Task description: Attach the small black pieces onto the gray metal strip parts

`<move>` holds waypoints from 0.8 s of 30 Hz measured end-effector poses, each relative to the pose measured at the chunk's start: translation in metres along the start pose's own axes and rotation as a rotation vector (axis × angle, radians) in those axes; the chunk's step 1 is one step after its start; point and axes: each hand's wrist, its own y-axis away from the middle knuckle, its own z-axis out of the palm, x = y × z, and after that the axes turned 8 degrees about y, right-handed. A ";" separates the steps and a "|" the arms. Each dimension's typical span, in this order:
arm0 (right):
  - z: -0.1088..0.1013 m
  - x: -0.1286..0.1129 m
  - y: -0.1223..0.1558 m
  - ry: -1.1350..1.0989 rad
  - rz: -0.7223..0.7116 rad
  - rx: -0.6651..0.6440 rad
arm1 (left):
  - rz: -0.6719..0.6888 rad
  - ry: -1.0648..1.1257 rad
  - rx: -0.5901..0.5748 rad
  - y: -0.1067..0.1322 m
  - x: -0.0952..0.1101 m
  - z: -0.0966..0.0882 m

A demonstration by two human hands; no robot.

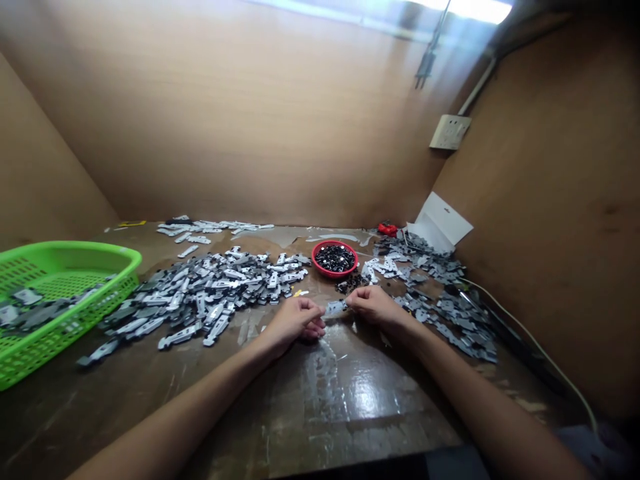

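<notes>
Between my two hands is a small flat pale-grey plastic part (pixel 335 307), held just above the table. My left hand (pixel 300 317) pinches its left end, thumb and forefinger closed. At the other end, the closed fingertips of my right hand (pixel 373 304) meet the part; whether they also hold a tiny black piece is too small to tell. Right beyond the hands stands a red bowl (pixel 335 274) full of small black pieces (pixel 336 257), with more black bits (pixel 349 283) spilled in front of it.
A large heap of grey-and-white parts (pixel 220 287) spreads to the left, beside a green basket (pixel 75 248) holding similar pieces. Loose grey parts (pixel 450 320) lie on the right. White strips (pixel 215 228) lie at the back. A cable (pixel 540 350) runs along the right side.
</notes>
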 end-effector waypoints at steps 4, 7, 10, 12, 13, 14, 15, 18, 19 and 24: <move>-0.010 -0.004 0.000 0.070 -0.020 0.005 | -0.023 -0.010 0.017 0.000 0.002 0.001; -0.036 -0.005 -0.001 0.276 -0.088 0.214 | -0.033 -0.001 0.027 0.002 0.004 0.003; -0.061 -0.002 -0.005 0.591 -0.204 0.566 | -0.028 -0.002 0.024 0.004 0.007 0.004; -0.067 0.004 -0.009 0.759 -0.257 0.619 | -0.025 -0.007 0.024 0.005 0.008 0.005; -0.066 0.006 -0.012 0.825 -0.283 0.596 | -0.025 -0.009 0.024 0.006 0.008 0.005; -0.064 0.009 -0.014 0.882 -0.308 0.561 | -0.024 -0.010 0.025 0.006 0.008 0.005; -0.060 0.011 -0.017 0.933 -0.327 0.530 | -0.023 -0.010 0.027 0.006 0.008 0.005; -0.050 0.014 -0.024 1.042 -0.319 0.500 | -0.019 -0.011 0.034 0.005 0.006 0.005; -0.049 0.014 -0.026 1.058 -0.301 0.499 | -0.017 -0.012 0.034 0.004 0.005 0.005; -0.058 0.015 -0.024 1.061 -0.248 0.470 | -0.014 -0.028 0.015 0.003 0.003 0.004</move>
